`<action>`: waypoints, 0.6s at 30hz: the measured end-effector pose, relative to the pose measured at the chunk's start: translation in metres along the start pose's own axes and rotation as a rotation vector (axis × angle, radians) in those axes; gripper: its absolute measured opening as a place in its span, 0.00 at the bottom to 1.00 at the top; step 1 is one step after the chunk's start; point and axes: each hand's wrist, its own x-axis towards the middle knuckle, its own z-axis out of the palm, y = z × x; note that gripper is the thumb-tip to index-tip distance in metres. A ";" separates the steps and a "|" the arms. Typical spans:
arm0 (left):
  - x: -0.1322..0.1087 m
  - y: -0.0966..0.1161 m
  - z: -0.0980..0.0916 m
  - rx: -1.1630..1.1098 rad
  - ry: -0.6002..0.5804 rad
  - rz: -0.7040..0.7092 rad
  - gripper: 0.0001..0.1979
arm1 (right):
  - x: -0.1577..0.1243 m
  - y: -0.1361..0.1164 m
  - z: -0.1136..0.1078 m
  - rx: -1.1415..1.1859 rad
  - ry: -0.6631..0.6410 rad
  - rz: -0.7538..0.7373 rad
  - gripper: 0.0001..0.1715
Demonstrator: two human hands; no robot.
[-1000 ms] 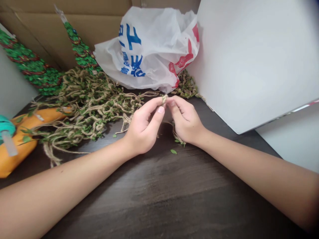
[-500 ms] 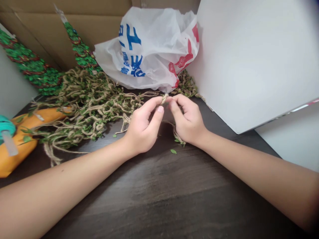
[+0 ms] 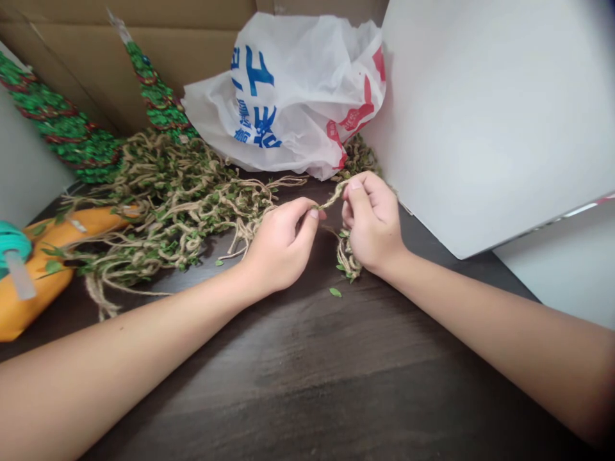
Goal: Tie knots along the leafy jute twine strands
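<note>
Fingers of my left hand (image 3: 283, 246) and right hand (image 3: 375, 221) pinch a twisted twine strand (image 3: 332, 200), spanning between them just above frame centre. I see a leafy twine heap (image 3: 161, 169) at frame left, on the desk (image 3: 307, 371).

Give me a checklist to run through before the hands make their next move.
1. Left hand pinching the twine: ok, between thumb and finger.
2. Right hand gripping it too: ok.
3. Held stretch apart from the leafy pile: ok.
4. Tabletop free of loose leaves: not ok, a green leaf lies near the right hand.
5. Leafy clump by the right hand joined to the held twine: cannot tell.
</note>
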 end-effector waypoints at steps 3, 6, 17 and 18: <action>-0.004 0.002 -0.002 -0.155 0.002 0.053 0.12 | 0.001 -0.003 0.002 -0.015 0.027 0.006 0.19; -0.007 0.003 -0.002 -0.266 0.014 0.058 0.13 | 0.000 -0.006 0.003 -0.062 -0.151 -0.056 0.16; -0.002 -0.005 0.003 -0.165 0.151 -0.005 0.14 | -0.004 -0.016 0.003 -0.093 -0.204 -0.148 0.13; -0.002 -0.005 0.002 -0.151 0.162 -0.002 0.13 | -0.004 -0.016 0.003 -0.097 -0.198 -0.146 0.13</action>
